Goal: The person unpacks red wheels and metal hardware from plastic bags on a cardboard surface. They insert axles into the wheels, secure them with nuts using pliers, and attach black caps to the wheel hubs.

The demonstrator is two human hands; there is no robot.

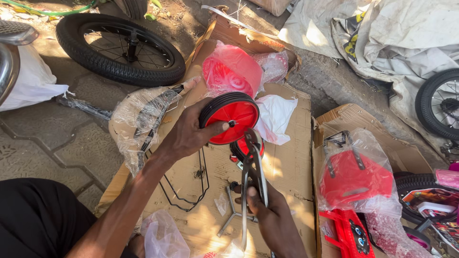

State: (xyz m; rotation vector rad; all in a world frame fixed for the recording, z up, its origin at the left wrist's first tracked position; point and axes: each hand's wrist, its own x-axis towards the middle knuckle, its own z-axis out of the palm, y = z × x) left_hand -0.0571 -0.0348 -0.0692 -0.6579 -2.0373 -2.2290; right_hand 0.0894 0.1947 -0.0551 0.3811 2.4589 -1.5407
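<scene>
Here, the biggest thing is the flattened cardboard (287, 167) spread on the paved ground, one sheet under the hands and a second piece at three o'clock. Two spoked bicycle wheels show: one black-tyred wheel (119, 48) at ten o'clock, whole, and another (440, 102) cut by the frame edge at three o'clock. One plastic-wrapped red part (356, 179) lies at four o'clock, and one plastic-wrapped dark frame piece (143, 119) at nine o'clock. Three red training wheels can be counted: one bagged in clear plastic (229, 71) at twelve o'clock, one red training wheel (232, 117) at the centre, and a third (246, 149) mostly hidden just below it. The left hand (189, 134) grips the central wheel by its black rim, fingers curled behind, thumb pressed across the red face near the hub. The right hand (267, 212) at six o'clock is closed around one metal bracket (251, 177), whose upper end reaches the wheel's hub. One thin black wire rack (189, 188) lies flat at seven o'clock.
</scene>
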